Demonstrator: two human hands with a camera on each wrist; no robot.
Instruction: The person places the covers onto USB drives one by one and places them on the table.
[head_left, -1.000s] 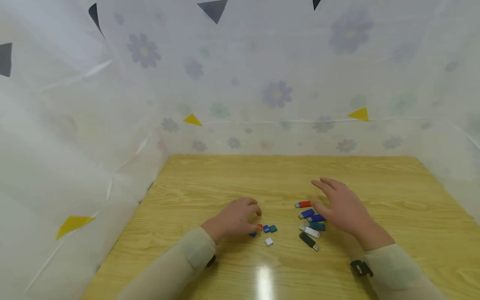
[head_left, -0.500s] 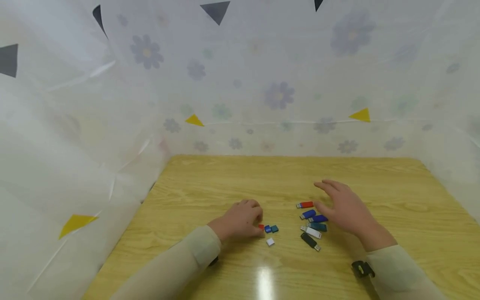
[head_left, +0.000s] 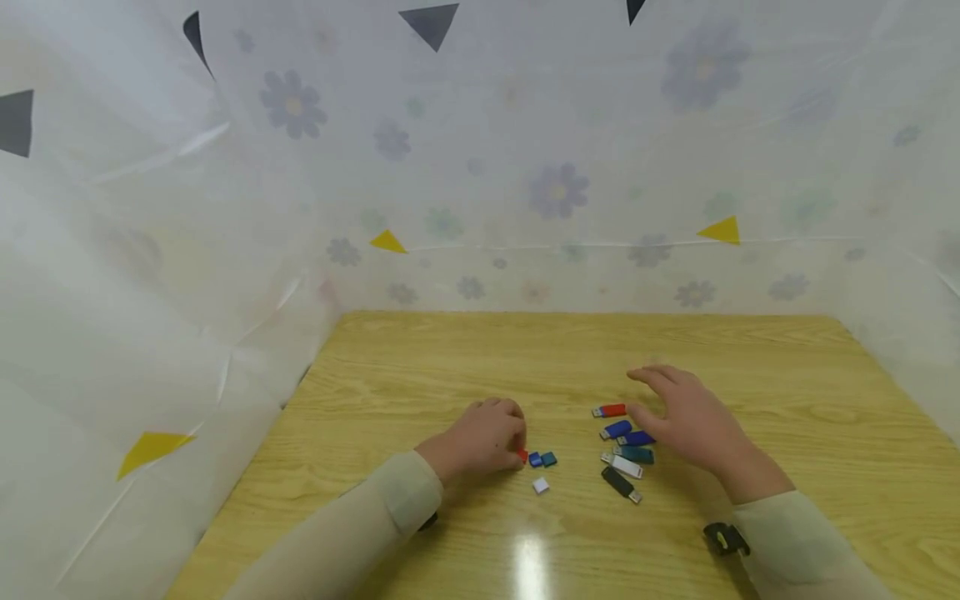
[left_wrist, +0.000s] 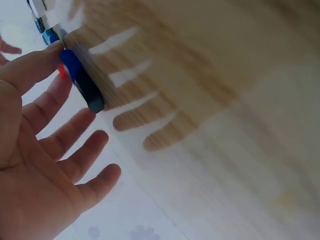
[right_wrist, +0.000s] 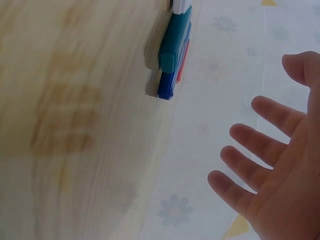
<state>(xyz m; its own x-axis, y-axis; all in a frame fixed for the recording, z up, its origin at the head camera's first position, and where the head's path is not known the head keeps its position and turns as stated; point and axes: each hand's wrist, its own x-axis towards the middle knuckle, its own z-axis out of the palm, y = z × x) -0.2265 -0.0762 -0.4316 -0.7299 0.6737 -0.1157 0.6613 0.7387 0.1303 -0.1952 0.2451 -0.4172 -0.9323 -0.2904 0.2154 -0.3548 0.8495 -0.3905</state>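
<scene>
While my head feed covers the wood-grain table [head_left: 450,358], the left hand [head_left: 483,435] sits at lower centre, its thumb and index tips either side of a small red plastic cap [head_left: 522,457]; I cannot tell whether they pinch it. A small blue plastic cap [head_left: 536,459] and a square teal cap [head_left: 550,459] lie just right of it, a square white cap [head_left: 541,486] below them. On my left wrist feed a blue-and-dark piece [left_wrist: 82,80] shows at upper left near the thumb, the other fingers spread. Right of the frame's lower centre, I see the right hand [head_left: 693,429] relaxed, fingers apart, beside USB sticks lying in a loose column: red [head_left: 612,411], blue [head_left: 617,429], darker blue [head_left: 637,438], teal [head_left: 638,455], white [head_left: 627,467] and black [head_left: 618,482].
</scene>
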